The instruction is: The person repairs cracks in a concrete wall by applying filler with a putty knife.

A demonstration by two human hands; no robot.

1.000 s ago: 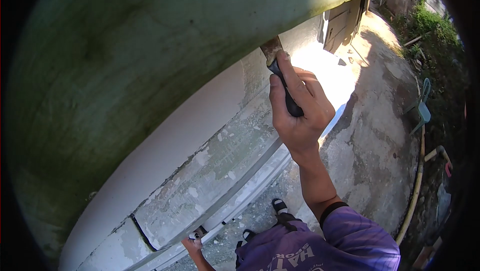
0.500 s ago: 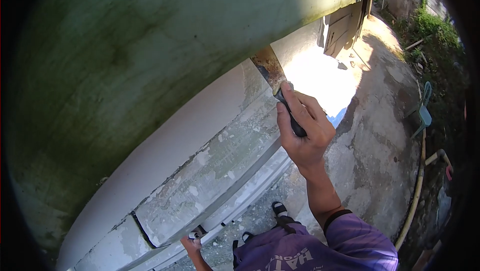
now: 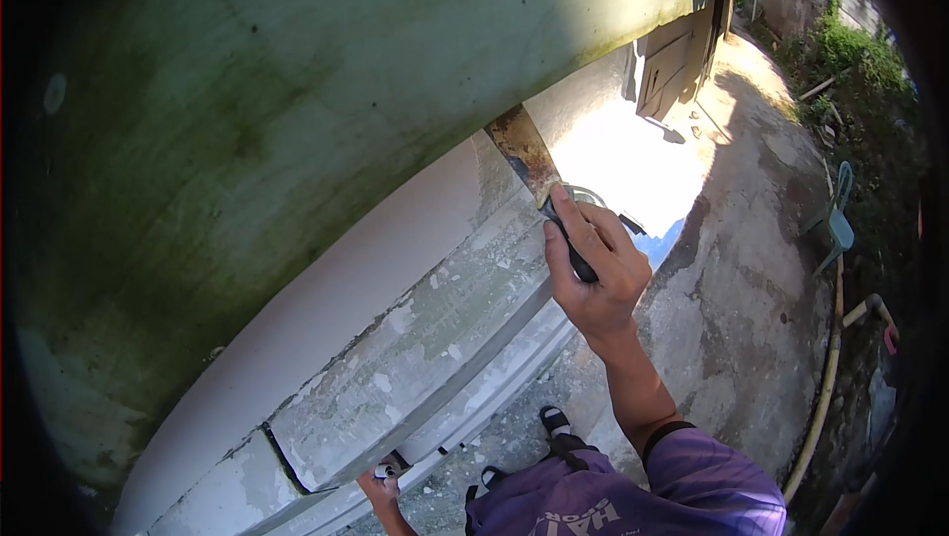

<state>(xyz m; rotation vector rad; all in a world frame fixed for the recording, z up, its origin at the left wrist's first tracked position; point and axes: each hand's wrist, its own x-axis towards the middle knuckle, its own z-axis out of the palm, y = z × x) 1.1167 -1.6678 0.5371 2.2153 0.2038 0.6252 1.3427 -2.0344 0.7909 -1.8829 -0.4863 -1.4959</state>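
Note:
My right hand (image 3: pixel 601 274) is closed round the dark handle of a rusty putty knife (image 3: pixel 527 152), thumb and forefinger pressed near the base of the blade. The far end of the blade meets the lower edge of a mossy green wall panel (image 3: pixel 297 111); whether it touches cannot be told. Below lies a pale, flaking ledge (image 3: pixel 415 338) with patches of worn paint. Lower down, my left hand (image 3: pixel 379 489) is closed beside the ledge's outer edge, round a small object with a whitish round end that I cannot make out.
A concrete path (image 3: pixel 732 289) runs along the right, with a teal chair (image 3: pixel 840 224) and a long pipe (image 3: pixel 825 398) at its border. Weeds (image 3: pixel 860 61) grow beyond. Behind my right hand is a sunlit area, with a thin curved rim and a dark bar partly showing.
My right hand and the putty knife have shifted slightly down and left. The curved rim and dark bar behind the hand now show. My left hand has stayed by the ledge.

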